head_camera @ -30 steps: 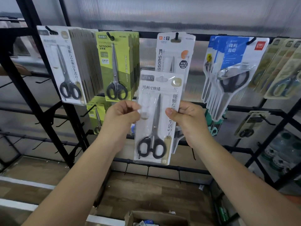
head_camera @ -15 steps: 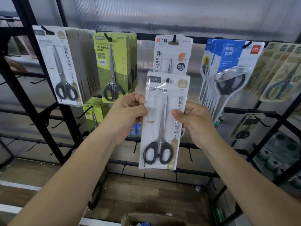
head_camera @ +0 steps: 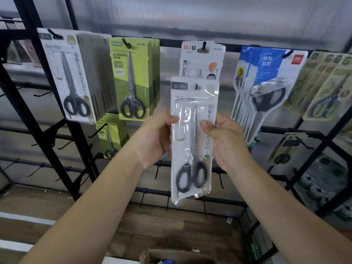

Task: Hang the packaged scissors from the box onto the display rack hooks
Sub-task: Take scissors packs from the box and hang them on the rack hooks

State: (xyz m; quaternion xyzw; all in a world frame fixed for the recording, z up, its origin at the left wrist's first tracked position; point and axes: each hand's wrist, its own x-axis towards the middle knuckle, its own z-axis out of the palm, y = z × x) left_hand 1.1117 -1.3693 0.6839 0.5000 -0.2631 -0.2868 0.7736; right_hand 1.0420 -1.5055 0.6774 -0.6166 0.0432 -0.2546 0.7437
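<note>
I hold a white pack of black-handled scissors (head_camera: 193, 141) upright in front of the rack. My left hand (head_camera: 155, 138) pinches its left edge and my right hand (head_camera: 224, 138) pinches its right edge. Its top overlaps the lower half of a white scissors pack (head_camera: 202, 58) hanging on the middle hook (head_camera: 204, 44) of the top rail. A matching stack of white packs (head_camera: 76, 77) hangs at the far left. The cardboard box (head_camera: 171, 257) lies open on the floor at the bottom edge.
Green scissors packs (head_camera: 133, 79) hang left of centre, with a smaller green stack (head_camera: 111, 138) below. Blue and white packs (head_camera: 266, 82) and beige packs (head_camera: 327, 86) hang at the right. Bare black hooks (head_camera: 156, 172) stick out of the lower rails. Wooden flooring lies below.
Both hands have carried the pack upward and slightly to the right, so its top now covers more of the white pack on the middle hook.
</note>
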